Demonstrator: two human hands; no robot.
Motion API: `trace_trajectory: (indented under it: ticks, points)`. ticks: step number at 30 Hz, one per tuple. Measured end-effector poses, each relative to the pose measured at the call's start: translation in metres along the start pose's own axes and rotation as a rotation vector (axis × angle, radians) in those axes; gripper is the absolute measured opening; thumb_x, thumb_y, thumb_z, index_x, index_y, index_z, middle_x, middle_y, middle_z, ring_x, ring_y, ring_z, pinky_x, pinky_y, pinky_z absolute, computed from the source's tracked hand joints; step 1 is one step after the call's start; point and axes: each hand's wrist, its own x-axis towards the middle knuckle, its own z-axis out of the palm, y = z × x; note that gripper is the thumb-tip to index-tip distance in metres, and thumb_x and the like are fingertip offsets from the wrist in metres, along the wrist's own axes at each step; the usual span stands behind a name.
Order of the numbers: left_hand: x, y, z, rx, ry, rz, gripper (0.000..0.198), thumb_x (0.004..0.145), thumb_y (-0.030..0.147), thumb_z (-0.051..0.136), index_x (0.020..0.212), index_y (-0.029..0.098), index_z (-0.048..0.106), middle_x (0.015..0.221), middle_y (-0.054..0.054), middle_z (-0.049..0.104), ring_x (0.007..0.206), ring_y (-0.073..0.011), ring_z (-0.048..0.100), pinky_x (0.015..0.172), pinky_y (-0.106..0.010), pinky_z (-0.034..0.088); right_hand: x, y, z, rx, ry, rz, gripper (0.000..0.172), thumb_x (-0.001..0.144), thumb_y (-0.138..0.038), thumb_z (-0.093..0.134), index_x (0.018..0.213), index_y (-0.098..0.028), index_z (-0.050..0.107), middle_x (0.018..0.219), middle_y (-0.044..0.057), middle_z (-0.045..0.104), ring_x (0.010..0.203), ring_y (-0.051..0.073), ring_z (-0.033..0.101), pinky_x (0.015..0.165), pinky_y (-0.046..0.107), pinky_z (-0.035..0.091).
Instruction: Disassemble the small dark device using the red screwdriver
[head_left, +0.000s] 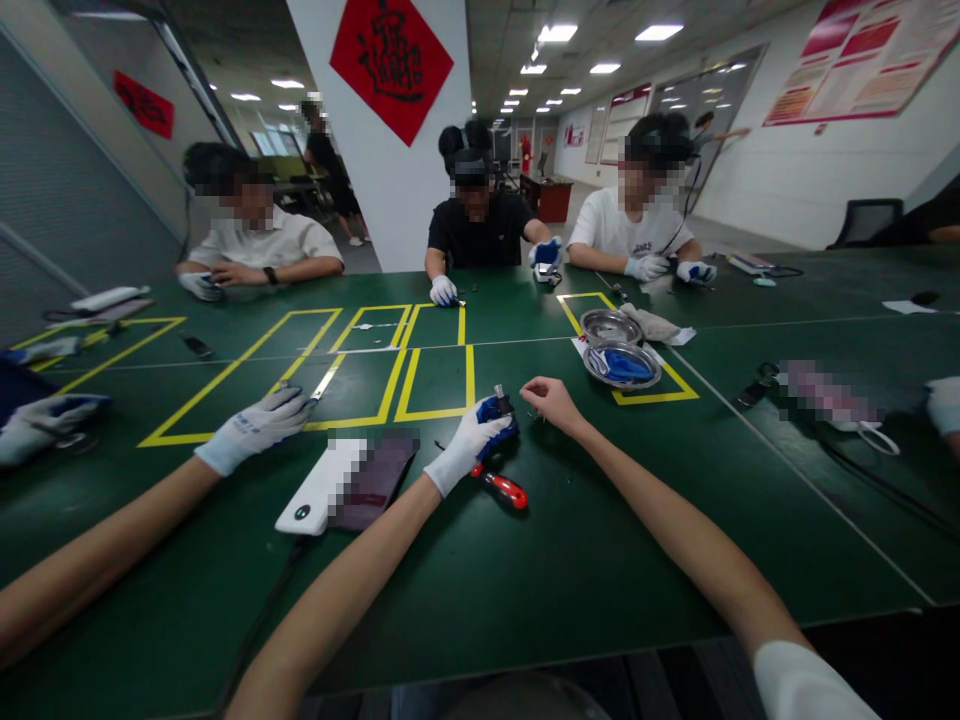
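Observation:
My left hand (474, 442), in a white and blue work glove, is closed around a small dark piece with a silver metal end (501, 396) that points up. Just right of it, my bare right hand (556, 404) has thumb and fingers pinched together; a tiny thing shows under the fingertips, too small to name. A screwdriver with a red and black handle (504, 488) lies on the green table below my left hand, its front part hidden behind that hand.
A co-worker's gloved hand (259, 428) reaches in from the left. A phone-like white device (311, 490) with a cable lies left of my forearm. Metal bowls (656, 378), one holding blue-white cloth, stand ahead right. Yellow tape (352, 422) marks the table. Several people sit around.

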Motion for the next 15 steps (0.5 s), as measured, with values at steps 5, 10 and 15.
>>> trace_trajectory:
  ticks: [5,10,15]
  points:
    - [0.001,0.002,0.002,-0.053,-0.026,0.012,0.049,0.065,0.026,0.077,0.110,0.015,0.060,0.102,-0.011,0.067,0.088,-0.0213,0.065,0.090,-0.041,0.049,-0.011,-0.007,0.020,0.170,0.031,-0.005,0.022,0.079,-0.037,0.058,0.081,-0.015,0.063,0.067,0.001,0.063,0.053,0.011,0.054,0.050,0.023,0.045]
    - [0.002,0.003,0.004,-0.090,-0.033,0.001,0.047,0.063,0.025,0.079,0.105,0.013,0.062,0.100,-0.010,0.069,0.086,-0.0198,0.065,0.088,-0.037,0.049,-0.016,-0.008,0.029,0.120,0.133,-0.031,0.021,0.080,-0.036,0.057,0.078,-0.016,0.062,0.072,0.003,0.064,0.064,0.014,0.058,0.060,0.025,0.048]
    - [0.002,0.004,0.004,-0.108,-0.036,-0.026,0.048,0.062,0.025,0.079,0.104,0.012,0.061,0.095,-0.010,0.069,0.084,-0.0208,0.066,0.085,-0.038,0.050,-0.019,-0.009,0.035,0.087,0.176,-0.070,0.018,0.082,-0.033,0.055,0.080,-0.016,0.061,0.075,0.003,0.064,0.067,0.014,0.059,0.062,0.025,0.048]
